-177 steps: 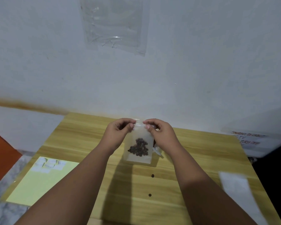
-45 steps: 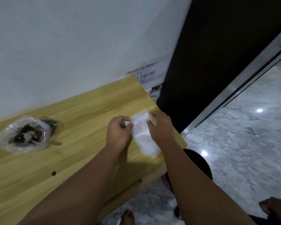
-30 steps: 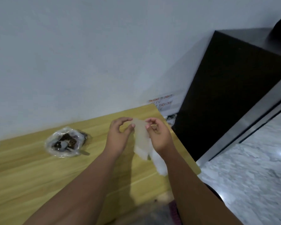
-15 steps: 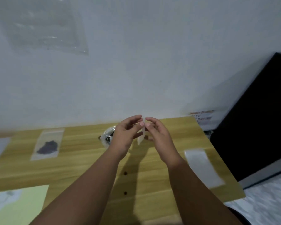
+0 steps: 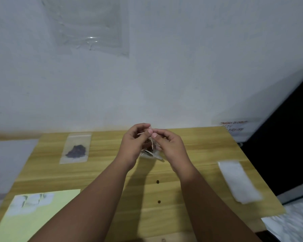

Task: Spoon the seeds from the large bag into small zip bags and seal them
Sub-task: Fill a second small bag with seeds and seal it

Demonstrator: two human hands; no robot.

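Observation:
My left hand (image 5: 133, 144) and my right hand (image 5: 170, 145) meet above the middle of the wooden table (image 5: 199, 154). Between their fingertips they pinch the top edge of a small clear zip bag (image 5: 151, 139), seen edge-on and mostly hidden by the fingers. Right behind and below the hands lies the large bag of seeds (image 5: 150, 152), only its lower rim and some dark seeds showing. A filled small zip bag (image 5: 76, 148) with a dark pile of seeds lies flat at the back left of the table.
A stack of empty white zip bags (image 5: 239, 182) lies near the table's right edge. A pale yellow sheet (image 5: 42, 220) with small white labels sits at the front left. Two loose seeds (image 5: 158, 182) lie on the wood. A dark cabinet stands to the right.
The view swung from the table's right end back to its middle. Both hands took an empty bag from the right stack, carried it to the large bag and now pinch its top edge.

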